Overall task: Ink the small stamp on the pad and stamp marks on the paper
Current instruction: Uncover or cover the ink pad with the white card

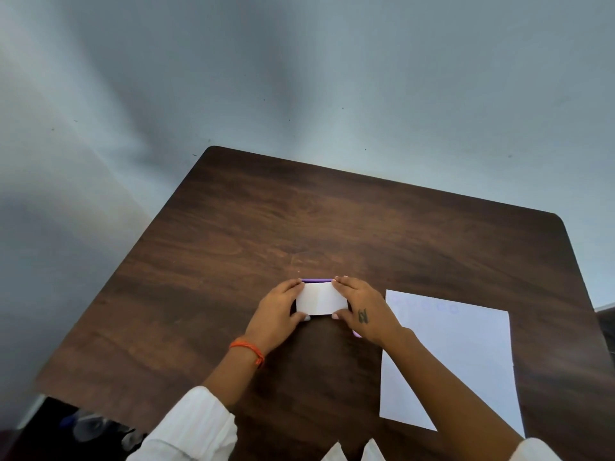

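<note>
Fingers (293, 287) of both hands clamp pad (321, 298) ends, frame centre; long axis left-right; paper (466, 354) right.

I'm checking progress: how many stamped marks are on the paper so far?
About 5, very faint, in a row along the far edge of the paper, near its top left corner. They are pale and washed out, so the count is uncertain; the right hand may hide more.

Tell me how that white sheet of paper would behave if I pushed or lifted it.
The paper looks thin and lies flat on the table, so it would probably slide easily. Lifted by one edge, it would likely droop.
</note>
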The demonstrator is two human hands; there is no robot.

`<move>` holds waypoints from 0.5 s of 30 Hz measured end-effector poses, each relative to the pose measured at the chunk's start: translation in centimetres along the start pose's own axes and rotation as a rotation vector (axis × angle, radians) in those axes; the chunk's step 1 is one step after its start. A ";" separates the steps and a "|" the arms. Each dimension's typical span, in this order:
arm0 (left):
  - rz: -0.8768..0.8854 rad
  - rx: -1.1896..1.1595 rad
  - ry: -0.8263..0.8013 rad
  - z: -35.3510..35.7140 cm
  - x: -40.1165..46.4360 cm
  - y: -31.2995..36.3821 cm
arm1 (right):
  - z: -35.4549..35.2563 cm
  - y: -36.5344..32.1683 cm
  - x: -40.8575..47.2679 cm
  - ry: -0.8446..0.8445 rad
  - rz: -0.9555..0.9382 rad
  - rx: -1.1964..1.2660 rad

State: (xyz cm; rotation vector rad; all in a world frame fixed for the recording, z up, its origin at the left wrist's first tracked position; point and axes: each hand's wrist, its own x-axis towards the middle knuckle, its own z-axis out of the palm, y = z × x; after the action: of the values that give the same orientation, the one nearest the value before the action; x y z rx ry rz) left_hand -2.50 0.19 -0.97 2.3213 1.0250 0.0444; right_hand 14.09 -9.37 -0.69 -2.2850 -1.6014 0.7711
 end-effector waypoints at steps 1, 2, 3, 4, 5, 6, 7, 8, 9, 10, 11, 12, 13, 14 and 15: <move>0.003 0.000 0.000 0.0 0.1 0.0 | 0.1 0.1 0.0 0.002 -0.001 -0.004; 0.009 -0.001 0.001 0.0 0.1 0.0 | 0.1 0.2 0.0 0.004 -0.001 -0.005; 0.014 -0.001 0.000 0.1 0.2 0.0 | 0.1 0.3 0.0 0.004 0.002 -0.003; 0.019 0.003 -0.003 0.1 0.2 0.0 | 0.2 0.3 -0.1 0.005 0.007 0.003; 0.022 0.009 -0.009 0.2 0.3 0.0 | 0.2 0.4 -0.1 0.004 0.016 0.012; 0.020 0.017 -0.016 0.3 0.3 0.0 | 0.2 0.4 -0.1 0.001 0.025 0.022; 0.016 0.023 -0.022 0.3 0.4 0.0 | 0.2 0.5 -0.1 -0.002 0.031 0.030; 0.012 0.028 -0.027 0.4 0.4 0.0 | 0.2 0.5 -0.1 -0.005 0.033 0.035; 0.010 0.030 -0.030 0.4 0.5 0.0 | 0.3 0.5 -0.1 -0.007 0.033 0.038; 0.011 0.031 -0.033 0.4 0.6 0.0 | 0.3 0.5 -0.1 -0.008 0.034 0.039; 0.014 0.031 -0.035 0.4 0.6 0.0 | 0.2 0.5 -0.1 -0.008 0.035 0.040; 0.019 0.030 -0.036 0.4 0.6 -0.1 | 0.2 0.5 -0.1 -0.008 0.035 0.038; 0.024 0.027 -0.036 0.4 0.7 -0.1 | 0.1 0.5 0.0 -0.009 0.033 0.034; 0.029 0.023 -0.035 0.3 0.7 -0.2 | 0.0 0.5 0.0 -0.011 0.029 0.029; 0.036 0.019 -0.032 0.3 0.7 -0.3 | -0.1 0.5 0.1 -0.013 0.026 0.026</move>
State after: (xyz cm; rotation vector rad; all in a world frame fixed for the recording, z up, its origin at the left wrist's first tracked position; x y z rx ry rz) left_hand -2.08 0.65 -1.52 2.3504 0.9715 0.0120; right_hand 14.56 -9.46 -0.90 -2.2915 -1.5614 0.8096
